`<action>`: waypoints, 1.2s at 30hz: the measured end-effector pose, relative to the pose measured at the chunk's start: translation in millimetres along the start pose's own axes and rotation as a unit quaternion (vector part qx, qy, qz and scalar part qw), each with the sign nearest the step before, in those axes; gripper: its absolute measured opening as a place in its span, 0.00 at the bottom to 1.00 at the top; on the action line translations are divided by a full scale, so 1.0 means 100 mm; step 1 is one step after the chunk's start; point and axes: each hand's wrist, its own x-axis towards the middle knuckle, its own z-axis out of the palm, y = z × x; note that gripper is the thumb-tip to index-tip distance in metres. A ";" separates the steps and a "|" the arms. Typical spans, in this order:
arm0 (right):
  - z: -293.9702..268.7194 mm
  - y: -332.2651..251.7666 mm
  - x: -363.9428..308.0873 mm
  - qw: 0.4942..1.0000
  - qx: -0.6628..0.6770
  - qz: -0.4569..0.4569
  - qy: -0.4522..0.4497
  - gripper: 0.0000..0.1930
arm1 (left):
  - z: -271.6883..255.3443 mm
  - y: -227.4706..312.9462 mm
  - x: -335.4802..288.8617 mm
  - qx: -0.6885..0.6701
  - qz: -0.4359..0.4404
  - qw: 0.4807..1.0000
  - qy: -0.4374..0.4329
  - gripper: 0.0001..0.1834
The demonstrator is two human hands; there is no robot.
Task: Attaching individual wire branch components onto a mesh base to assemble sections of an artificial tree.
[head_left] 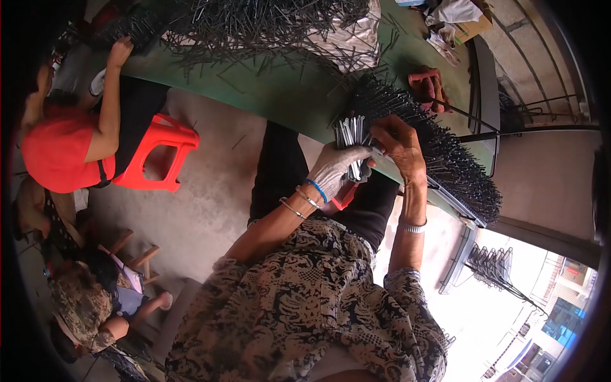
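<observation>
My left hand (pixel 331 167), in a whitish glove, is wrapped round a bundle of thin silvery metal rods (pixel 351 135). The rods stand up out of the grip with their ends fanned slightly apart. Close beside the bundle's right side is my bare right hand (pixel 400 141), its fingers curled in a pinch. What lies between those fingertips is too small to make out. Just beyond both hands, a long rack packed with upright dark rods (pixel 445 153) runs along the table's right part.
A heap of loose black rods (pixel 254 28) covers a pale cloth (pixel 363 48) on the green table (pixel 267 89). A reddish cloth (pixel 428 83) lies behind the rack. At left are a red stool (pixel 184 143) and a person in red (pixel 63 146); another person (pixel 95 299) sits lower left.
</observation>
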 end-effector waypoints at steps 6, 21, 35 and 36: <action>-0.09 0.03 -0.05 0.994 0.102 0.031 -0.013 0.09 | 0.08 0.01 -0.04 -0.048 -0.021 0.999 -0.006 0.11; -0.29 0.03 0.19 0.934 -0.057 -0.193 0.295 0.07 | -0.06 -0.03 0.07 -0.182 -0.024 0.982 -0.038 0.14; -0.26 0.11 0.50 0.898 -0.209 -0.225 0.315 0.06 | -0.03 -0.11 0.04 -0.143 -0.048 0.988 -0.037 0.09; -0.27 0.12 0.50 0.895 -0.223 -0.232 0.309 0.06 | -0.03 -0.12 0.05 -0.142 -0.049 0.988 -0.037 0.09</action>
